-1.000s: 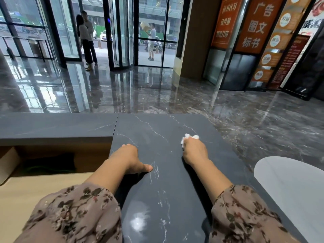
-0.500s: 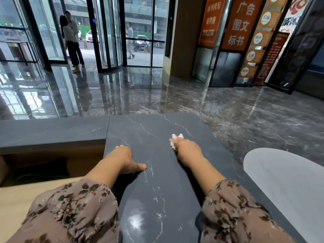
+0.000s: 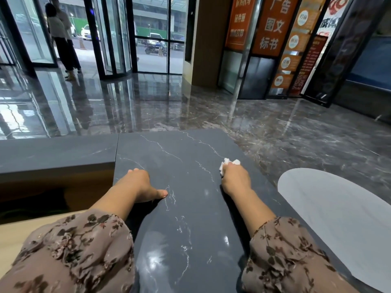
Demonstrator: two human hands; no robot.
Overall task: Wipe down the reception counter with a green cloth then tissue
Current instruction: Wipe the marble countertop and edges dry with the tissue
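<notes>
Tissue duty on the reception counter, basically. The white tissue sits crumpled up in the person's right hand, a bit right of centre in the frame, close to the counter's right-hand edge. Fingers are curled round it and pushing it down onto the dark stone, so only a scrunched bit pokes out past the knuckles at the top.

The left hand is parked left of centre, on the same slab and near its left edge. Its fingers are tucked under, the thumb lies stretched flat on the stone pointing towards the middle, and nothing shows in it. Both arms come up from the bottom corners in brownish floral sleeves.

The counter is dark grey with thin white veins and is shiny enough to throw back a light patch near the bottom centre. A second, duller grey slab runs off to the left of the frame, with a light wooden desk surface below it in the lower left. A pale grey rounded surface fills the lower right.

Glossy marble floor takes up the middle band. Glass doors are at the top, orange signs in the upper right, and two people stand in the upper left.
</notes>
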